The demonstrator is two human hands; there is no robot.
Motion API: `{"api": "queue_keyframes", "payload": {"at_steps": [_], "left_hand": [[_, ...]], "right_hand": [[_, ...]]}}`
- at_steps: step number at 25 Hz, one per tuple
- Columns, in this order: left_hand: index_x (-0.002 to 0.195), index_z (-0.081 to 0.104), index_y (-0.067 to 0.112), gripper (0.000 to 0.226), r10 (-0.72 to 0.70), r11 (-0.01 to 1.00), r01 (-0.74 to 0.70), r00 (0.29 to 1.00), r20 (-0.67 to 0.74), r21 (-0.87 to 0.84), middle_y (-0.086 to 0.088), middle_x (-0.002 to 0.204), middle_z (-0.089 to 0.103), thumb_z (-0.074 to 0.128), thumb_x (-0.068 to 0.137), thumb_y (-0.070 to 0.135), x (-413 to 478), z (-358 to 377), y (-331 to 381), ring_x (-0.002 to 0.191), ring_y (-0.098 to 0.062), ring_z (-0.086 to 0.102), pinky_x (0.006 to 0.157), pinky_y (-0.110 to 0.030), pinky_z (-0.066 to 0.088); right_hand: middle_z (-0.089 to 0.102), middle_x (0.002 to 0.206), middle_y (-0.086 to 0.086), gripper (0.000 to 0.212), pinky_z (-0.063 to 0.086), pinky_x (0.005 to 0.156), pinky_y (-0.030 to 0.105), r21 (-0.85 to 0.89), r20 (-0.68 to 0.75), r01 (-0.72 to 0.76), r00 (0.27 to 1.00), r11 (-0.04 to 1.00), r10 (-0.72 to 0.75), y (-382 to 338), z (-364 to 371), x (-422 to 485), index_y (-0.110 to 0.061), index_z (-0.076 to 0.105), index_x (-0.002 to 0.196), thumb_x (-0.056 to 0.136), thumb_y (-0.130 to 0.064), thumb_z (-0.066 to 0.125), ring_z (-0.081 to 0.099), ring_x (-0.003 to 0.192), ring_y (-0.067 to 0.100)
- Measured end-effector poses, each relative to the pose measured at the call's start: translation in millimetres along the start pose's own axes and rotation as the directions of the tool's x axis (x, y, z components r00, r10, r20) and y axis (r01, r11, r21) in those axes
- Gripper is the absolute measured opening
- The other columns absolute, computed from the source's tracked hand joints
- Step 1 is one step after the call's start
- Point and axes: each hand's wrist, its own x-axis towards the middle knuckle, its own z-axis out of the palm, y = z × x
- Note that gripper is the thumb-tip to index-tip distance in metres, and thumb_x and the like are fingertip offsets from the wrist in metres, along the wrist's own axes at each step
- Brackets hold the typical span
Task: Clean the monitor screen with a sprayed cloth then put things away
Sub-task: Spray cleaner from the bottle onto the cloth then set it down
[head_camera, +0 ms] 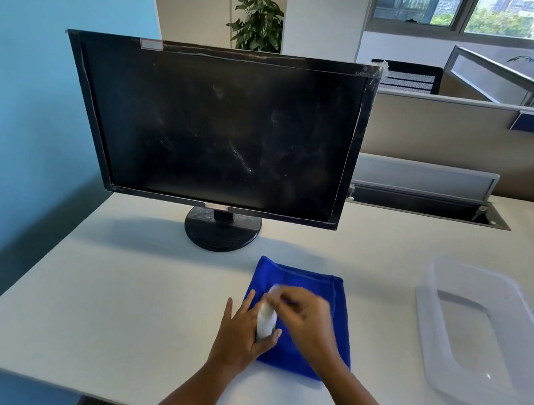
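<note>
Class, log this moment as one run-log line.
left hand holds spray bottle | right hand at its top, blurred | blue cloth flat on desk | monitor screen smudged

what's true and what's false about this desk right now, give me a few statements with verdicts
1. The blue cloth lies on the desk in front of the monitor. True.
2. The left hand holds the white bottle over the cloth. True.
3. The monitor's screen is spotless. False: smudges and streaks show across it.
4. The right hand rests on the clear bin. False: the right hand is at the bottle's top, and the bin stands apart, further right on the desk.
</note>
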Motion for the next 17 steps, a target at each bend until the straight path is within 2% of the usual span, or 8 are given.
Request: {"api": "queue_keyframes", "payload": {"at_steps": [1, 3, 5, 6, 8, 10, 13, 17], "left_hand": [[0.132, 0.049, 0.019, 0.068, -0.014, 1.000, 0.014, 1.000, -0.001, -0.024, 0.003, 0.139, 0.050, 0.036, 0.083, 0.066, 1.2, -0.1, -0.2, 0.139, -0.017, 0.028, 0.115, -0.052, 0.006], [0.128, 0.053, 0.017, 0.066, -0.041, 0.998, 0.041, 0.999, 0.005, -0.048, 0.004, 0.136, 0.053, 0.039, 0.083, 0.063, 2.2, 0.5, 0.7, 0.138, -0.016, 0.030, 0.115, -0.053, 0.005], [0.128, 0.051, 0.017, 0.067, -0.042, 0.998, 0.042, 0.999, 0.006, -0.056, 0.005, 0.135, 0.055, 0.039, 0.082, 0.065, 0.7, 0.2, 0.0, 0.137, -0.015, 0.031, 0.115, -0.051, 0.004], [0.128, 0.051, 0.017, 0.068, -0.038, 0.998, 0.038, 0.999, -0.002, -0.051, 0.005, 0.135, 0.054, 0.039, 0.082, 0.066, 0.2, 0.4, -0.9, 0.137, -0.015, 0.032, 0.115, -0.049, 0.005], [0.127, 0.052, 0.018, 0.072, -0.034, 0.999, 0.034, 0.999, -0.015, -0.016, 0.006, 0.138, 0.050, 0.035, 0.081, 0.071, -0.8, 0.6, -0.9, 0.138, -0.014, 0.030, 0.115, -0.047, 0.007], [0.128, 0.052, 0.018, 0.076, -0.026, 1.000, 0.027, 1.000, -0.017, 0.015, 0.006, 0.142, 0.046, 0.032, 0.080, 0.073, -1.8, 0.9, 2.0, 0.139, -0.014, 0.026, 0.116, -0.047, 0.010], [0.131, 0.049, 0.016, 0.076, -0.021, 1.000, 0.021, 1.000, -0.018, 0.013, 0.005, 0.143, 0.045, 0.034, 0.081, 0.072, -3.9, -0.1, 2.8, 0.141, -0.014, 0.023, 0.117, -0.047, 0.010], [0.131, 0.049, 0.017, 0.074, -0.017, 1.000, 0.017, 1.000, -0.022, 0.010, 0.005, 0.143, 0.044, 0.037, 0.082, 0.070, -4.2, -0.4, 2.8, 0.141, -0.013, 0.021, 0.116, -0.047, 0.009]], "right_hand": [[0.072, 0.079, 0.003, 0.016, 0.054, 0.068, 0.028, 0.109, -0.072, 0.033, 0.997, 0.993, -0.026, -16.6, -14.4, 10.6, -0.017, 0.075, 0.088, 0.086, -0.030, 0.066, 0.065, 0.077, 0.015], [0.074, 0.080, -0.001, 0.015, 0.053, 0.066, 0.025, 0.221, -0.252, 0.209, 0.956, 0.953, -0.151, -50.6, -56.7, 43.1, -0.025, 0.075, 0.086, 0.084, -0.037, 0.067, 0.064, 0.074, 0.010], [0.075, 0.088, -0.009, 0.015, 0.056, 0.075, 0.022, 0.246, -0.376, 0.359, 0.891, 0.900, -0.253, -72.8, -100.8, 72.6, -0.030, 0.074, 0.094, 0.082, -0.036, 0.070, 0.069, 0.082, 0.010], [0.075, 0.091, -0.009, 0.016, 0.057, 0.077, 0.024, 0.218, -0.409, 0.370, 0.875, 0.903, -0.260, -71.1, -114.9, 81.8, -0.031, 0.073, 0.097, 0.082, -0.036, 0.070, 0.070, 0.085, 0.012], [0.073, 0.098, -0.001, 0.022, 0.059, 0.079, 0.032, 0.092, -0.430, 0.211, 0.890, 0.973, -0.152, -38.3, -121.3, 88.6, -0.023, 0.072, 0.104, 0.085, -0.034, 0.067, 0.068, 0.088, 0.017], [0.070, 0.105, 0.012, 0.033, 0.058, 0.081, 0.038, -0.041, -0.460, -0.072, 0.887, 0.997, 0.045, 14.9, -112.8, 82.6, -0.006, 0.067, 0.112, 0.087, -0.028, 0.066, 0.066, 0.090, 0.024], [0.071, 0.096, 0.023, 0.030, 0.052, 0.079, 0.036, -0.132, -0.492, -0.314, 0.844, 0.940, 0.213, 89.8, -99.7, 61.4, 0.003, 0.067, 0.107, 0.085, -0.018, 0.068, 0.066, 0.086, 0.034], [0.067, 0.110, 0.021, 0.034, 0.047, 0.089, 0.037, -0.233, -0.454, -0.509, 0.810, 0.828, 0.370, 144.7, -101.6, 45.1, 0.000, 0.062, 0.116, 0.086, -0.014, 0.066, 0.062, 0.100, 0.034]]}}
